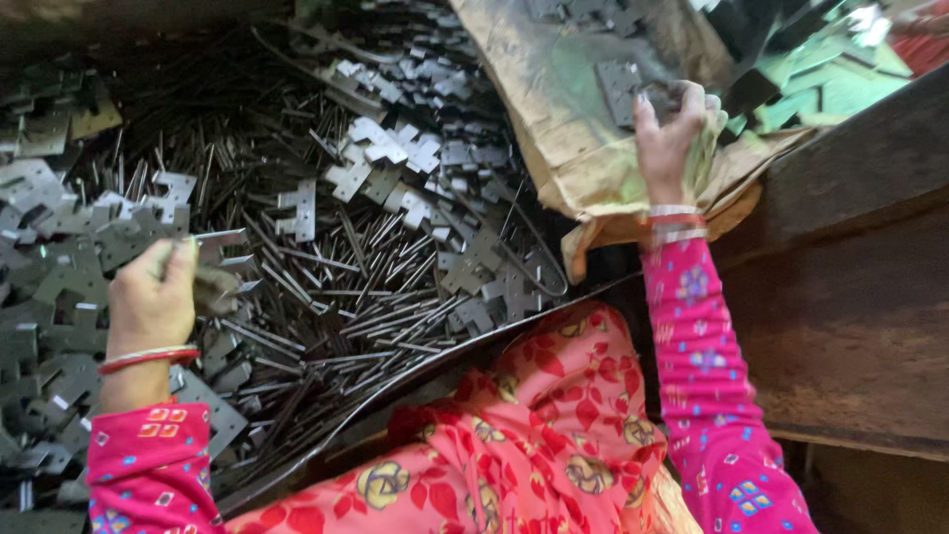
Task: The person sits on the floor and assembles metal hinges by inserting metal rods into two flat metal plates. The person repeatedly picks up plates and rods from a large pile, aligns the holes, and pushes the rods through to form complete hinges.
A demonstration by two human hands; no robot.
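Observation:
My left hand (153, 297) is closed around a grey metal hinge plate (219, 247) above a heap of thin metal pins (326, 287) and loose hinge leaves (390, 148). My right hand (672, 133) grips the edge of a brown sack (563, 129) at the upper right, with a grey hinge plate (618, 89) lying on the sack just beside the fingers. Both wrists wear bangles, and both sleeves are pink with a pattern.
More stamped hinge plates (40, 257) are piled along the left. A curved metal rim (415, 371) borders the heap in front of my red flowered lap (524, 445). A dark rusty metal surface (850, 316) fills the right. Shiny metal pieces (840, 69) lie at top right.

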